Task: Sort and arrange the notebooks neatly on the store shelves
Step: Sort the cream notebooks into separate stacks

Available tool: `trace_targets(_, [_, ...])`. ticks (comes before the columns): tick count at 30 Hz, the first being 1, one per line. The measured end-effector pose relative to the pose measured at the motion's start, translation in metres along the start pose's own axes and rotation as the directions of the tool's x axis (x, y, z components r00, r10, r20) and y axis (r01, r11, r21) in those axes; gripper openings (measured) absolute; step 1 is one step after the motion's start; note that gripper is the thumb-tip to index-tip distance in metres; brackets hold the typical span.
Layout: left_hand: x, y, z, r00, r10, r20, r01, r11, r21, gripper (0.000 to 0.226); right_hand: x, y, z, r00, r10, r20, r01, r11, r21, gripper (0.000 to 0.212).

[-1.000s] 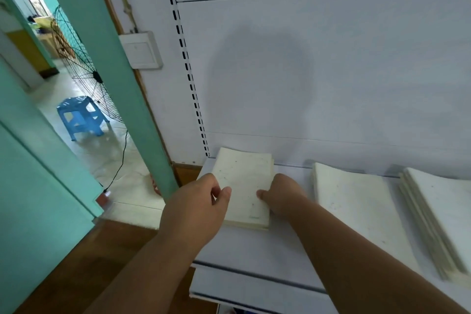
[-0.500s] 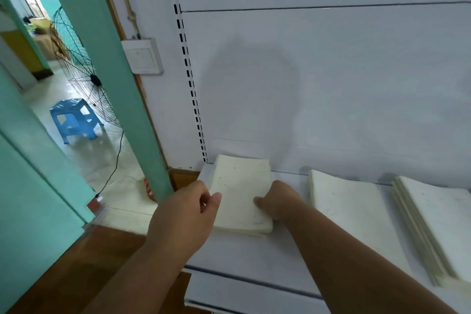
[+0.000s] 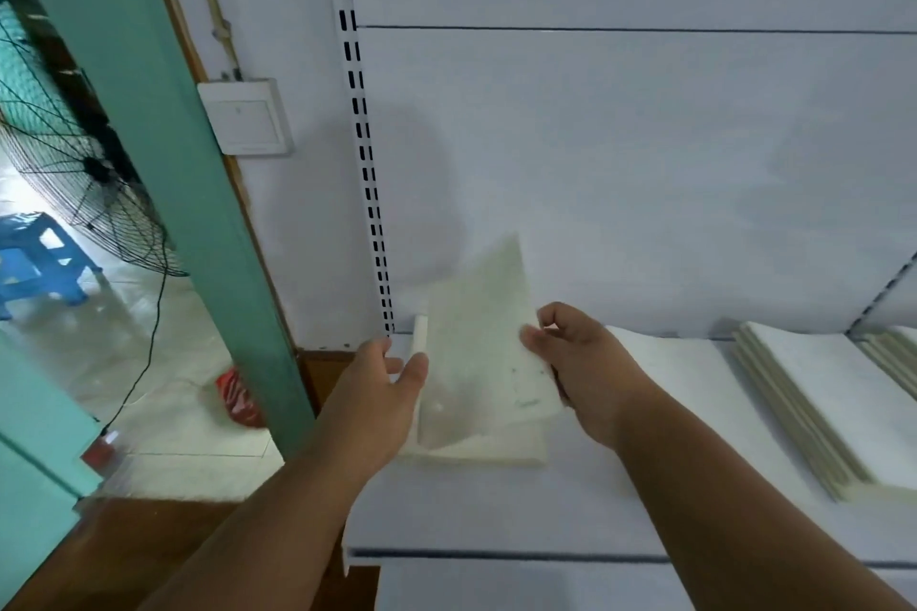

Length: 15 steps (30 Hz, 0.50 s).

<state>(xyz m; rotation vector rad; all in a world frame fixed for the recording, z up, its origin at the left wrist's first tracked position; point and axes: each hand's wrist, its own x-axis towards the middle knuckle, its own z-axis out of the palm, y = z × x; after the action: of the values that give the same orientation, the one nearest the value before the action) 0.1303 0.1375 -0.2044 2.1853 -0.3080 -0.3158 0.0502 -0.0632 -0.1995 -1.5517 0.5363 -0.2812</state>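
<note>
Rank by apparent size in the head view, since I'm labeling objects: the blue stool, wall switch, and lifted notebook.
1. Lifted notebook, nearest the camera, so real size is unsure.
2. Blue stool, partly cropped.
3. Wall switch.

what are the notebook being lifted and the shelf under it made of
The lifted notebook, pinched by the right hand, looks like matte off-white paper or thin card: it shows faint specks and seems to flex, though motion blur leaves that unsure. The shelf looks like smooth, white-painted sheet metal, judging by its thin folded front lip and the slotted upright; that is a guess.
</note>
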Motion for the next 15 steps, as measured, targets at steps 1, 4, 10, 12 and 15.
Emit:
trace_targets(1, [0.003,0.001,0.000,0.998,-0.050,0.030,0.054,0.987,-0.154,0.042,-0.007,-0.004,0.001,0.999,-0.022,0.031,0.019,0.995,0.095,0.023])
trace_targets(4, [0.005,0.009,-0.002,0.987,-0.130,0.090,0.158,0.865,-0.475,0.015,-0.015,-0.003,0.004,0.998,-0.038,0.046,0.026,0.969,0.246,0.021])
trace_targets(10, [0.004,0.010,0.008,0.984,-0.129,0.124,0.168,0.905,-0.390,0.012,-0.008,0.006,0.012,0.989,-0.014,-0.150,0.021,0.999,0.047,0.023])
trace_targets(12, [0.002,0.011,0.007,0.976,-0.120,0.180,0.192,0.862,-0.470,0.014,-0.011,0.009,0.011,0.986,-0.001,-0.166,0.008,0.999,0.046,0.020])
trace_targets(15, [-0.001,0.013,0.004,0.948,-0.106,0.299,0.275,0.745,-0.608,0.014,-0.015,0.003,0.010,0.999,0.015,-0.042,-0.001,0.946,0.323,0.015])
